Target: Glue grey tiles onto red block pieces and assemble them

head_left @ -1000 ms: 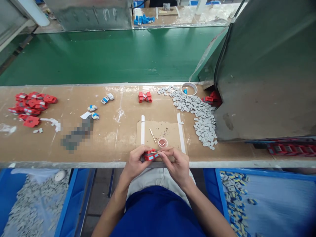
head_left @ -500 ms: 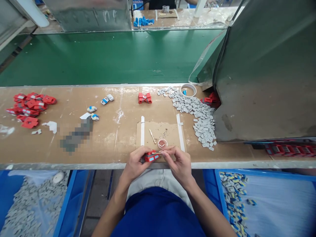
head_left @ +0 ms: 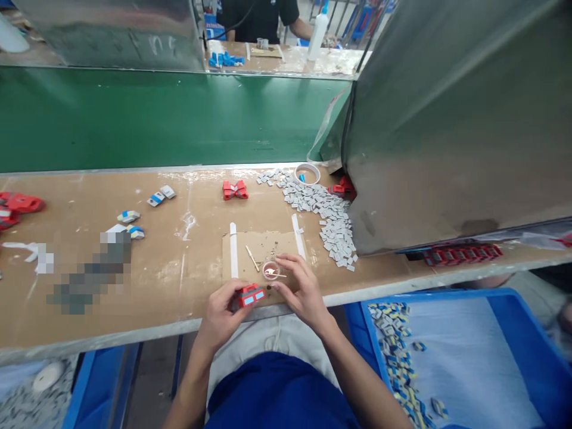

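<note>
A small red plastic block with pale-blue rectangles (head_left: pixel 251 296) is clamped in the fingers of the left hand (head_left: pixel 221 313) at the near edge of the brown surface (head_left: pixel 201 256). The fingers of the right hand (head_left: pixel 304 293) are held apart beside a small round cup (head_left: pixel 270 271), over which a thin pale stick (head_left: pixel 279 275) is laid. Small flat grey tiles (head_left: pixel 337 229) are heaped farther right.

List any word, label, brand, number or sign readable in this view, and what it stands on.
None can be read with certainty.
Metal panel at upper left: pale, smeared marks, unreadable.
Blue item behind the far bench: possible lettering, too small and blurred.
Red piece in the left hand: pale blue panels, no lettering discernible.
</note>
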Available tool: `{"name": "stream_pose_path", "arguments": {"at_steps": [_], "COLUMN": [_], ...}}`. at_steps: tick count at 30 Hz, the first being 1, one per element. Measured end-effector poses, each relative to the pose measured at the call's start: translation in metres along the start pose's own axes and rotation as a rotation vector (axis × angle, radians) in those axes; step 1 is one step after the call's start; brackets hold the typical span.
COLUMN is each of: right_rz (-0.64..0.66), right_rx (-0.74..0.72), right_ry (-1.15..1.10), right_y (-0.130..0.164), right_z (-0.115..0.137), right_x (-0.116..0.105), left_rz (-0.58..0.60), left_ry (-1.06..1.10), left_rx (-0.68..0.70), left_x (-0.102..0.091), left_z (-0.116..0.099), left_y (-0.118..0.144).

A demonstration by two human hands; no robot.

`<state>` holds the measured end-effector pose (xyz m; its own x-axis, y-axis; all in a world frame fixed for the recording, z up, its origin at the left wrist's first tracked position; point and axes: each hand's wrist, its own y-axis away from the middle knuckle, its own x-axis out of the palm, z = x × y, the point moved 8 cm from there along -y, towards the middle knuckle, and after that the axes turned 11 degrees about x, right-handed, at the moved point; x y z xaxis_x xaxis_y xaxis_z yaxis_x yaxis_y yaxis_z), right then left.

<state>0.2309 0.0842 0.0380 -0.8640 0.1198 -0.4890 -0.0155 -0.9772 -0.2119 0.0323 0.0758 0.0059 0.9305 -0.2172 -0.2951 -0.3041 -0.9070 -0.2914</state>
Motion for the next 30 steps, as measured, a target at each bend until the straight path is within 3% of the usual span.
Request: {"name": "stream_pose_path", "arguments": {"at_steps": [4,6,10,15,19,24,30], "right_rz": [-0.128,-0.063,0.09,0.112,0.053,-0.125,-0.162], "right_rx": [0.04,0.144,0.204,0.184,0.137,0.03,0.189], "right_ry": [0.277,0.552,0.809,0.896,0.863,0.353,-0.012], "right_y": [-0.039,-0.069,-0.112,-0.126,-0.115,-0.068,-0.003], "right_z": [-0.033,-0.059,-0.087,-0.081,-0.06,-0.027,-0.014], "right_x": [-0.052,-0.071,-0.082,-0.074,-0.077,-0.089,-0.068], "left_rz": [0.004,0.004,0.008,-0.015,-0.025,0.0,0.036], "left_ry": [0.006,-0.011,0.008,0.051,0.079,0.11,0.225], "left_rx": [0.019,0.033,0.016,0.003,0.01,0.065,-0.063], "left_x": [-0.001,-0.002,-0.002,-0.002,-0.004,-0.007,0.0], "left_z": [0.0,-0.001,-0.002,-0.002,-0.002,-0.005,0.009], "left_y": [0.0,-0.001,-0.001,-0.001,-0.002,-0.002,0.009]}}
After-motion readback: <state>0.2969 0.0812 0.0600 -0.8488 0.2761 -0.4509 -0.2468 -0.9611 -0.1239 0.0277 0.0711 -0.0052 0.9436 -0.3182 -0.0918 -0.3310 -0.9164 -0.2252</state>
